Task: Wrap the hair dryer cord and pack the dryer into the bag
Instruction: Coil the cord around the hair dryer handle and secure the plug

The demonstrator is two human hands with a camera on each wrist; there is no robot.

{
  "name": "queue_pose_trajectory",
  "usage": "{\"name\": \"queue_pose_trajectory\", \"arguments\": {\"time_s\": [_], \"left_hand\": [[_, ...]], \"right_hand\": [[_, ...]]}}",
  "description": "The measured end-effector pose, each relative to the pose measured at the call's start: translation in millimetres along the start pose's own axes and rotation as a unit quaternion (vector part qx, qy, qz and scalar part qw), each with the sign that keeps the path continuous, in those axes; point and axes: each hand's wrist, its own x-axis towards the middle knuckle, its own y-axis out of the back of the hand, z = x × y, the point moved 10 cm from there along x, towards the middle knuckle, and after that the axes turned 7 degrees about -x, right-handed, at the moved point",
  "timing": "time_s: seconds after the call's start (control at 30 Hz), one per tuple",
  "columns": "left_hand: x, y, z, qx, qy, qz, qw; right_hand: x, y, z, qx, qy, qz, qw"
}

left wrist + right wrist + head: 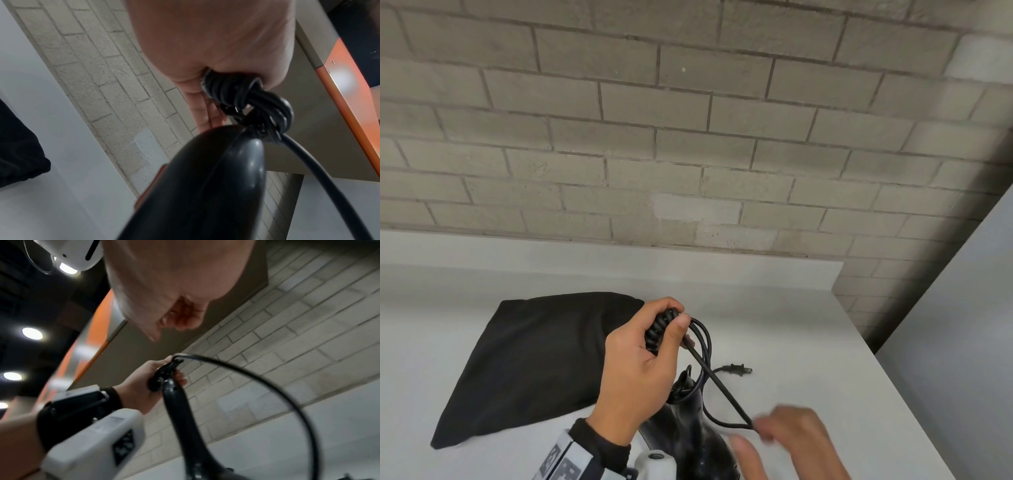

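Observation:
A black hair dryer [688,438] stands low in the head view with its handle [205,186] pointing up. My left hand [671,322] grips a bundle of wound black cord [226,87] at the handle's end. From there a free stretch of cord [719,380] runs tight down to a sharp bend at the blurred fingertips of my right hand [791,435]. In the right wrist view that hand [180,318] has curled fingers with no cord visible in them, while the cord [267,378] arcs past. The plug [738,369] lies on the counter. The black bag [534,359] lies flat, left of my left hand.
Everything sits on a white counter [808,342] against a grey brick wall [688,137]. The counter's right edge [893,387] runs diagonally, close to my right hand. A white and black camera mount [571,462] is strapped to my left wrist.

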Motion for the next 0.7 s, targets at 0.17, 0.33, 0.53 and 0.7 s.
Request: {"name": "queue_pose_trajectory", "arguments": {"time_s": [0.17,0.33,0.53,0.7], "left_hand": [[-0.2,0.8,6.1,0.017,-0.006,-0.003,1.000],[-0.8,3.6,3.9,0.033,0.000,-0.011,0.999],[-4.4,-13.0,20.2,0.006,-0.044,-0.072,0.996],[-7.8,-24.0,35.0,-0.024,-0.072,-0.127,0.989]], "right_hand": [[-12.8,-43.7,15.1,0.137,-0.145,-0.074,0.977],[15.8,-3.7,-12.2,0.009,-0.017,-0.009,1.000],[70.8,36.5,-22.7,0.037,0.047,0.007,0.998],[101.9,21.0,-6.3,0.180,-0.048,-0.048,0.981]]}}
